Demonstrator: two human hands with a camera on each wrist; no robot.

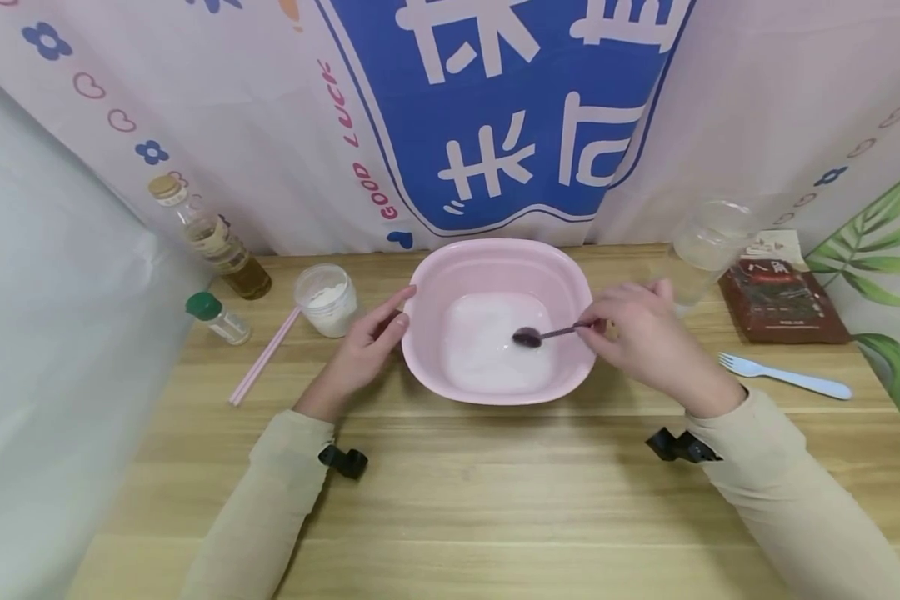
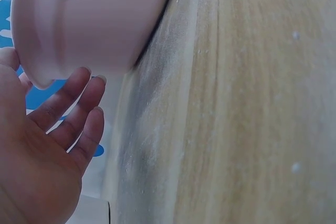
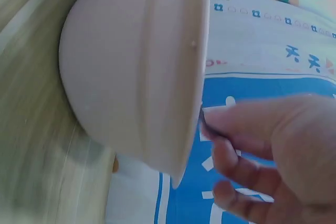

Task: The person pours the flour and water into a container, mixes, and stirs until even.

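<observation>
A pink basin (image 1: 498, 258) stands mid-table with a white liquid (image 1: 487, 350) in its bottom. My right hand (image 1: 633, 329) pinches the handle of a small dark spoon (image 1: 543, 335) whose bowl sits in the liquid. In the right wrist view that hand (image 3: 262, 150) is at the basin's rim (image 3: 197, 77), fingers curled on the handle. My left hand (image 1: 371, 346) rests against the basin's left outer wall, fingers relaxed and straight. The left wrist view shows those fingers (image 2: 73, 108) beside the pink wall (image 2: 89, 19).
At the left stand a corked oil bottle (image 1: 210, 237), a green-capped shaker (image 1: 217, 317), a jar of white powder (image 1: 326, 298) and pink chopsticks (image 1: 264, 355). At the right are a clear plastic bottle (image 1: 708, 246), a dark spice packet (image 1: 783, 300) and a pale blue fork (image 1: 783, 375).
</observation>
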